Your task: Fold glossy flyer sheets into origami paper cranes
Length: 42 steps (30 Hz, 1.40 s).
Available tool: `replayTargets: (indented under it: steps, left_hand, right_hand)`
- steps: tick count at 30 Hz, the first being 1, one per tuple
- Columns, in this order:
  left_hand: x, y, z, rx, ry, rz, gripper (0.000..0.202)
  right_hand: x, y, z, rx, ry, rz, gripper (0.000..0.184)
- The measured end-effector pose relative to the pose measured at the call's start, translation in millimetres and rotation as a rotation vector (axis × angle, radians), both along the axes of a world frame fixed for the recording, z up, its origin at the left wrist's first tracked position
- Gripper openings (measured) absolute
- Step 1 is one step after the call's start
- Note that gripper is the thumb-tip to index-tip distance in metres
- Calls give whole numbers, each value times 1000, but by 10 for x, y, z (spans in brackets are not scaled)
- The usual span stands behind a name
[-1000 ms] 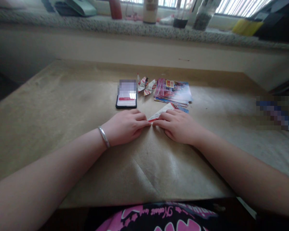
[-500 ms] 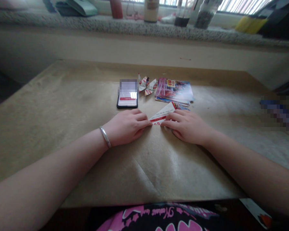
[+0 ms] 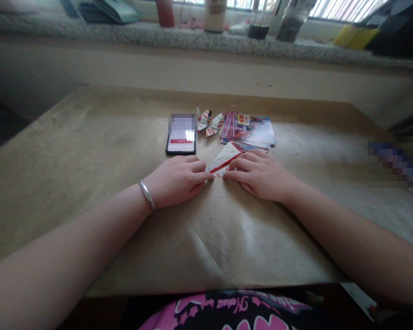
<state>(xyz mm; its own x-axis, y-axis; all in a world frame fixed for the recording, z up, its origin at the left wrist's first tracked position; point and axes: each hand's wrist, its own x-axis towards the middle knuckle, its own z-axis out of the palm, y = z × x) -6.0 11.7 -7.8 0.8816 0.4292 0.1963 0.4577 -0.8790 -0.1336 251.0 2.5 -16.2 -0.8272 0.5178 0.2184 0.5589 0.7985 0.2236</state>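
A folded paper sheet [image 3: 223,156], white with red print, lies on the table between my two hands. My left hand [image 3: 181,178], with a silver bracelet at the wrist, has its fingers closed on the paper's left corner. On the right side of the sheet, my right hand [image 3: 259,176] holds the lower edge with fingers pressed together and covers part of it. Beyond my left hand lies a phone [image 3: 181,145] with its screen lit. Beside the phone stands a folded paper shape [image 3: 209,123] with several pointed flaps.
A stack of printed flyers [image 3: 251,129] lies just behind my right hand. The table [image 3: 124,252] has a tan cover. At the far right is a blurred blue object [image 3: 399,160]. Bottles and jars [image 3: 215,16] stand on the stone windowsill [image 3: 186,40].
My right hand has shifted slightly left along the paper's lower edge. The paper has shifted a little left too, its upper tip most. My left hand stays at the left corner.
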Motion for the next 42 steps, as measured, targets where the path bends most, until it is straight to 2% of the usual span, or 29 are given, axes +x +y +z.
replayTargets:
  steps: [15, 42]
  left_hand:
    - [-26, 4, -5, -42, -13, -3, 31]
    - [-31, 19, -11, -51, 15, 4, 33]
  right_hand:
    - [115, 8, -9, -80, 35, -12, 32]
    - [306, -13, -18, -31, 2, -65, 30]
